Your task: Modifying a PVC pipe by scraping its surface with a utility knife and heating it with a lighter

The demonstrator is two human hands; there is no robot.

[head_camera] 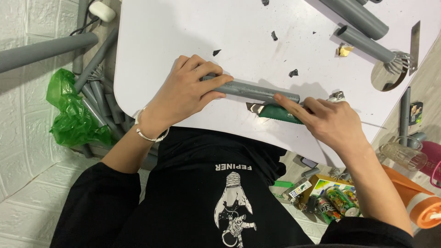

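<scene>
Grey pipe [257,92] end under left hand [186,94]; knife blade hidden.

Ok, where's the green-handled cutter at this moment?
In the head view, the green-handled cutter lies near the white table's front edge, right of centre, under the right hand and just below the grey pipe that the left hand steadies.

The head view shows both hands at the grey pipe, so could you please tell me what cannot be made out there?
- Grey pipe: its left end is covered by the left hand.
- Green-handled cutter: its handle is partly hidden by the right hand, and the blade edge is too small to judge.
- White table: cut off by the top edge.
</scene>
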